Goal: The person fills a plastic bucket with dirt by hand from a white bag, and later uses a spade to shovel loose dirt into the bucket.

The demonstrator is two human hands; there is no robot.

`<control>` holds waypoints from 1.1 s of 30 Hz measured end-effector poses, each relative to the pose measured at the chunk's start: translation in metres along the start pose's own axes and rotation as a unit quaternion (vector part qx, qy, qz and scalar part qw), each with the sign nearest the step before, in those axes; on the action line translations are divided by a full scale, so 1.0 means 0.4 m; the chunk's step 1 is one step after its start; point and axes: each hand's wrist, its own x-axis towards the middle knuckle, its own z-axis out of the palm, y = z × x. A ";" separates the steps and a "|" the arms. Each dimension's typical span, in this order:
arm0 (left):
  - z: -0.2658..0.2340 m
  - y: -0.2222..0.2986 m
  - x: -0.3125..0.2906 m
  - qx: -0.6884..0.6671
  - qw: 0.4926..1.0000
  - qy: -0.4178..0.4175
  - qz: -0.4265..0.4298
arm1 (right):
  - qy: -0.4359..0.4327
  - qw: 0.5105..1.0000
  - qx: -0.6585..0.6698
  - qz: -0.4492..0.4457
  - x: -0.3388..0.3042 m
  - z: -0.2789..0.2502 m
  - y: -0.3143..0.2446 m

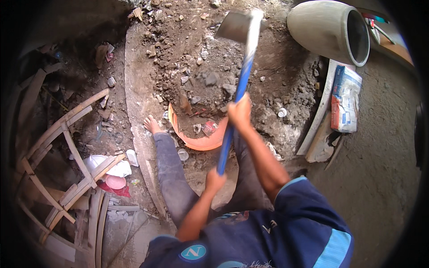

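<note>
Both of my hands grip a hoe [241,80] with a blue handle and a wide grey metal blade. My left hand [215,181] is closed round the lower end of the handle, close to my body. Farther up, my right hand [240,114] wraps the middle of the handle. The blade is at the far end, over loose soil and stones [201,58], and looks raised; whether it touches the soil I cannot tell. Between my legs lies an orange curved basin or tub [203,142], partly hidden by the handle, with bits of rubble and a red scrap inside.
A large pale vase-shaped pot [319,29] lies on its side at far right. Below it, a paper sack [346,100] rests beside boards [319,143]. A wooden frame [67,129] and a pink bowl [115,182] are at left. A concrete edge [138,102] runs past my bare left foot.
</note>
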 end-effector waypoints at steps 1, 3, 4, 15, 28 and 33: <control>-0.003 0.053 0.081 0.007 1.000 0.018 0.015 | 0.028 0.999 0.020 -0.040 0.072 -0.011 -0.039; -0.049 0.164 0.216 -0.034 0.993 0.079 0.084 | 0.053 0.998 0.034 -0.029 0.208 -0.018 -0.132; -0.086 0.180 0.275 0.009 0.995 0.064 0.074 | 0.063 0.997 0.031 -0.022 0.264 -0.001 -0.175; -0.229 -0.060 -0.077 -0.015 0.981 -0.057 -0.185 | -0.095 0.990 -0.014 0.103 -0.073 0.234 -0.001; -0.363 -0.084 -0.500 0.204 0.959 -0.067 -0.183 | -0.199 0.953 0.130 0.188 -0.512 0.070 0.125; -0.188 0.004 -0.130 0.167 0.985 -0.029 0.011 | -0.029 0.982 0.125 0.142 -0.116 -0.031 0.172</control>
